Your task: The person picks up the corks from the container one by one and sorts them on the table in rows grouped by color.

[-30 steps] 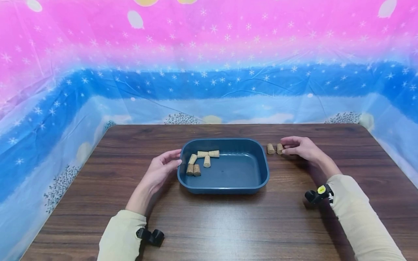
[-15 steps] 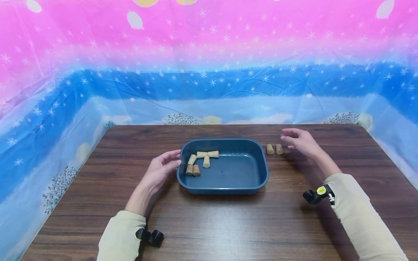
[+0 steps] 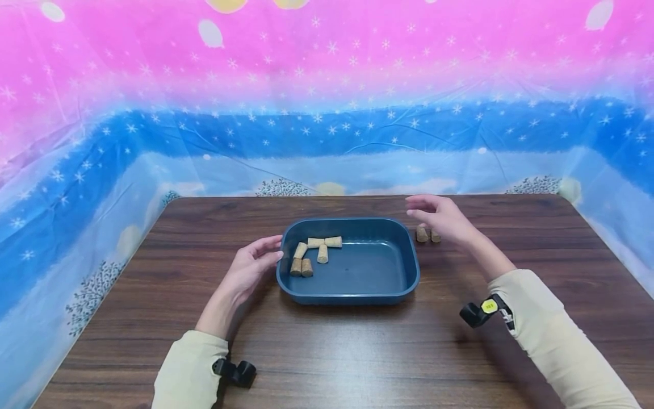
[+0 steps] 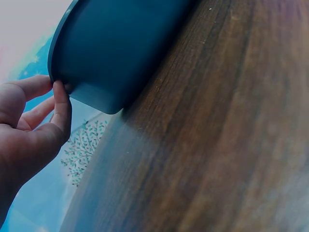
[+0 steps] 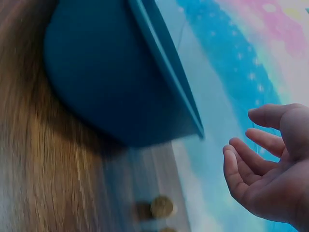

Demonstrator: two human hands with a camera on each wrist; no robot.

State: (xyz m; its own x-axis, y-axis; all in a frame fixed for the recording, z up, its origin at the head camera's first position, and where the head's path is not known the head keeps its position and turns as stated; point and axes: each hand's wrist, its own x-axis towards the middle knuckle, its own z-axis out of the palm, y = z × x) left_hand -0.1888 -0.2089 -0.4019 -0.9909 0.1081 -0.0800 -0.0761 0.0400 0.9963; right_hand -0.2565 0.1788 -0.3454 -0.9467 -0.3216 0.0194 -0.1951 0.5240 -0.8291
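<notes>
Since the earlier frames, the right hand [image 3: 440,218] has moved leftward from beside the two bench corks [image 3: 421,234] and is now behind the right end of the dark blue tub [image 3: 347,299]. Its fingers are bent and apart from the thumb. Inside the tub, six tapered corks lie toward the left end: two pale corks [image 3: 333,242] end to end near the far wall, long axes running left to right; one pale cork [image 3: 322,254] in front of their junction, its long axis running front to back; one slanted cork [image 3: 301,250] near the left wall; and two darker corks [image 3: 307,268] side by side before it, end faces toward the person. The tub's right portion is bare. The left hand [image 3: 248,267] touches the tub's left rim, fingers loosely bent and apart from the thumb. Both bench corks lie just right of the tub on the wood-grain bench [image 3: 347,346], wider ends toward the person; the right hand partly blocks them in the head view. Patterned fabric [image 3: 327,130] hangs behind the bench.
</notes>
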